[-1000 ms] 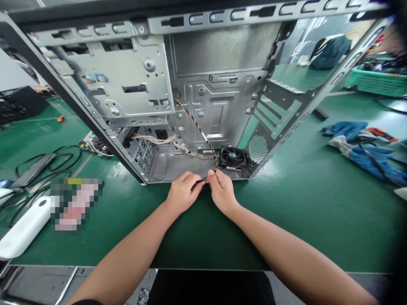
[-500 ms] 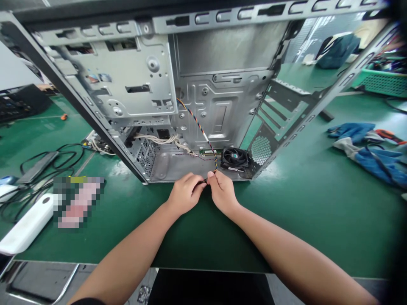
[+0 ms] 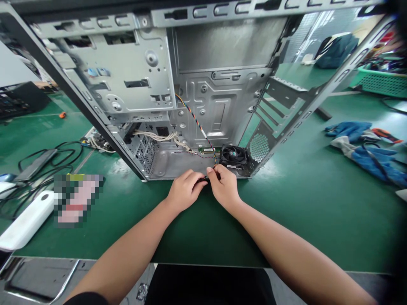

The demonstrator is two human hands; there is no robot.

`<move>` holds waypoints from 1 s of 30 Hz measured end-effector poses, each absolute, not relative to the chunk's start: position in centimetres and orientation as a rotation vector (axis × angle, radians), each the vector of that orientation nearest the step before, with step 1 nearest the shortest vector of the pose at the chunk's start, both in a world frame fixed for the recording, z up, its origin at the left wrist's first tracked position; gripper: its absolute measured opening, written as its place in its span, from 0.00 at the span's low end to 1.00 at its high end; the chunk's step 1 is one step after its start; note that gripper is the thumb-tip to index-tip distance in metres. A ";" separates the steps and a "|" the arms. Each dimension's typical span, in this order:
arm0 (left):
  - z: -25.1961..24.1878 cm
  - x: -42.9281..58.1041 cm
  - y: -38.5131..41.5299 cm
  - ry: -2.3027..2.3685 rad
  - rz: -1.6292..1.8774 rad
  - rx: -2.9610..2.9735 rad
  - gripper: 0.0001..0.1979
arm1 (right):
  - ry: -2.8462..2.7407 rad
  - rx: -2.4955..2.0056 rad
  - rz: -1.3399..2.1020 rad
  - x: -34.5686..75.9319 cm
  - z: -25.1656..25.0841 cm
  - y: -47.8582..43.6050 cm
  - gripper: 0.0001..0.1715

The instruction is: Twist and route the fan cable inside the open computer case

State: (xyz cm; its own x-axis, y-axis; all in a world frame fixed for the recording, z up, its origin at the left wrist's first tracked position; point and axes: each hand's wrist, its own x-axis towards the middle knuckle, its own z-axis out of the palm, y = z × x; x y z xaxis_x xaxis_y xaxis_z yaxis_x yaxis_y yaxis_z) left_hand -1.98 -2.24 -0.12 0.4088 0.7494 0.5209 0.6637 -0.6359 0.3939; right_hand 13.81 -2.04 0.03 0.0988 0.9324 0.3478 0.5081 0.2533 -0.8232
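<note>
An open computer case (image 3: 219,80) stands on the green table before me. A twisted multicoloured cable (image 3: 197,123) runs from its drive cage (image 3: 136,67) down to my hands at the case's lower front edge. With thumb and fingers, my right hand (image 3: 224,186) pinches the cable's lower end. My left hand (image 3: 184,190), close beside it, pinches a small dark part at that end; fingers partly hide it, perhaps a connector. Just behind my right hand, a black cooling fan (image 3: 233,155) rests on the case floor, next to a green circuit board strip (image 3: 206,150). White wires (image 3: 159,136) lie further left.
To the left are a white power strip (image 3: 28,220), black cords, a grey adapter (image 3: 40,163) and a blurred pink item (image 3: 76,201). Blue-and-grey gloves (image 3: 375,156) with an orange-handled tool (image 3: 386,135) lie right. A green basket (image 3: 381,82) and a dark bag (image 3: 337,51) stand behind.
The whole view has shifted slightly. Both hands stay together at the cable's end, with the fingers adjusting a little; the right fingers curl more over the cable.
</note>
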 end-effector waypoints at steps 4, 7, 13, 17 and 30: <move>-0.1 -1.9 -2.5 1.316 1.027 2.521 0.07 | -1.558 -1.384 0.562 13.5 -0.1 -2.2 0.19; -0.1 -1.7 -2.6 1.326 1.032 2.475 0.06 | -1.554 -1.379 0.573 13.4 -0.2 -2.2 0.18; -0.3 -1.3 -2.6 1.302 1.066 2.356 0.05 | -1.536 -1.369 0.584 13.4 -0.4 -2.3 0.18; -0.4 -1.2 -2.6 1.311 1.071 2.355 0.04 | -1.535 -1.339 0.583 13.4 -0.4 -2.2 0.18; -0.5 -1.0 -2.7 1.402 1.088 2.416 0.04 | -1.547 -1.350 0.583 13.6 -0.5 -1.8 0.19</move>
